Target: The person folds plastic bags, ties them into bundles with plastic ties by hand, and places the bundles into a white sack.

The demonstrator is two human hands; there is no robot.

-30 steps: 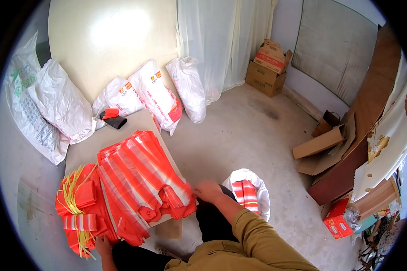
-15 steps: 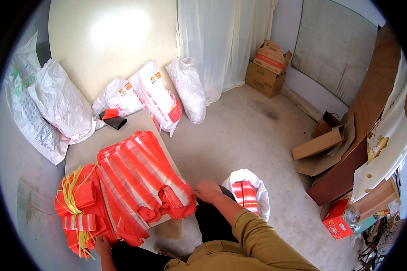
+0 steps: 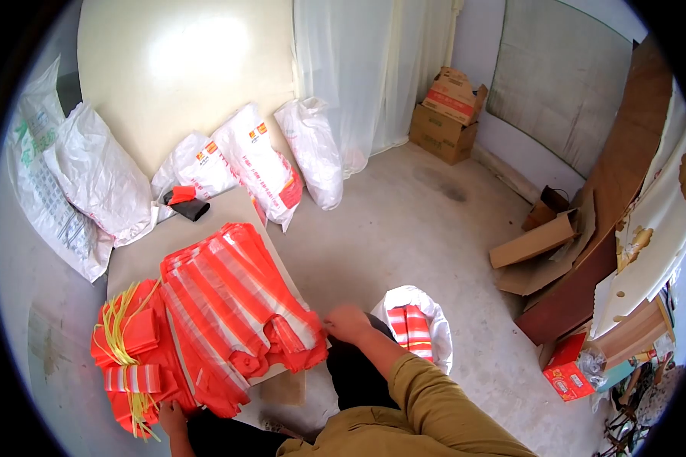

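Note:
A broad stack of red-and-white striped plastic bags [image 3: 221,286] lies on the table [image 3: 141,255], its cut-out, ruffled end toward me. My right hand [image 3: 347,324] is at the stack's near right corner, its fingers curled but smeared by motion; whether it grips a bag cannot be made out. My left hand [image 3: 172,417] is low at the near edge of a red plastic pile [image 3: 171,373], fingers partly hidden. On that pile are a folded red bundle [image 3: 141,335], a small striped bundle [image 3: 133,378] and thin yellow strips [image 3: 117,324].
A white sack [image 3: 442,327] holding striped bundles stands on the floor right of my leg. Filled white sacks [image 3: 103,179] lean beyond the table. A black-and-red item [image 3: 193,207] lies at its far end. Cardboard boxes [image 3: 443,133] stand by the curtain; an open carton [image 3: 537,242] lies farther right.
The view has shifted slightly. Both hands stay at nearly the same places, and the bag stack looks unchanged.

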